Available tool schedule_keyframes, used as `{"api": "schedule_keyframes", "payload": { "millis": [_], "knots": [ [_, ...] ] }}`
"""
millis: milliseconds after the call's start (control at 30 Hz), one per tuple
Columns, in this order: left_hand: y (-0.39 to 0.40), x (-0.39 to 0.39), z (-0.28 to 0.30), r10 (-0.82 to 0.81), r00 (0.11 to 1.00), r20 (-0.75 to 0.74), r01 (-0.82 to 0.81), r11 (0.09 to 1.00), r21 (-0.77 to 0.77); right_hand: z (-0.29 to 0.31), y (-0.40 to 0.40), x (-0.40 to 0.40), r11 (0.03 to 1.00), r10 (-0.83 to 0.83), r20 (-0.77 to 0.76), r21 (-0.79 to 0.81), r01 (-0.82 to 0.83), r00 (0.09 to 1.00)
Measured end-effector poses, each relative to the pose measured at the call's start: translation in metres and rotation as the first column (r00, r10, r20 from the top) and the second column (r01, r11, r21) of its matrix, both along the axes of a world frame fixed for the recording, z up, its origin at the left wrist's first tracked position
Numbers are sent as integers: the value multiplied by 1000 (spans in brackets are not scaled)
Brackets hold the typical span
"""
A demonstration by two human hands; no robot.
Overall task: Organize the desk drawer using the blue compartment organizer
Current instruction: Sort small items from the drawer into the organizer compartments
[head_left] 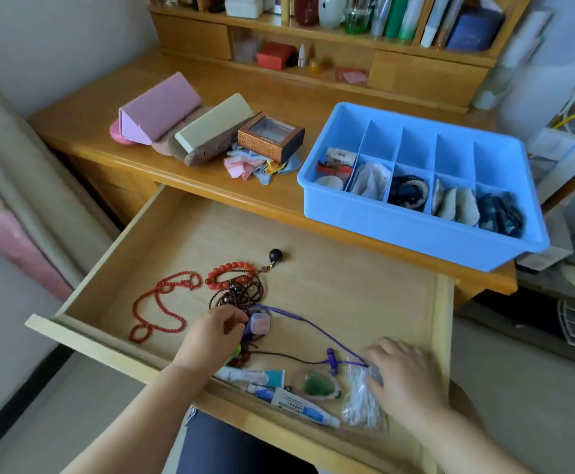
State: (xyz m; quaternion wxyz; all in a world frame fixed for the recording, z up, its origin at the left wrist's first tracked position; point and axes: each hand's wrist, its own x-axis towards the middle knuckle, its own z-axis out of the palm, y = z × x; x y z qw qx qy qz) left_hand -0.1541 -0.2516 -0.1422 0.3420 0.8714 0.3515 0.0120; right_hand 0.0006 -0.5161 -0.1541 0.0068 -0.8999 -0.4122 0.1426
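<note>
The blue compartment organizer (416, 230) sits on the table (211, 196), well beyond both hands, its near row already filled and its far row bare. The drawer (347, 285) still holds plenty. The left hand (211, 333) pinches a small clear box (258, 323); beads (234, 282) lie just beyond its fingers. The right hand (406, 378) rests with relaxed fingers on a cotton-swab bag (359, 401); ointment tubes (289, 398) lie between the hands.
</note>
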Motion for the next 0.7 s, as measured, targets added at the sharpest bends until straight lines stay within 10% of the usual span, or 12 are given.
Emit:
{"api": "schedule_keyframes", "payload": {
  "millis": [200, 467, 700],
  "knots": [
    [-19, 8, 8, -368, 922, -122, 366, 930, -41, -2, -6, 13, 931, 33, 190, -363, 39, 981],
    [-98, 59, -18, -653, 550, -521, 803, 586, 113, 15, 8, 33, 881, 5, -7, -472, -7, 1000],
    [-63, 65, -20, -390, 830, -399, 451, 890, 70, 42, -4, 47, 971, -238, -192, -26, 237, 952]
  ]
}}
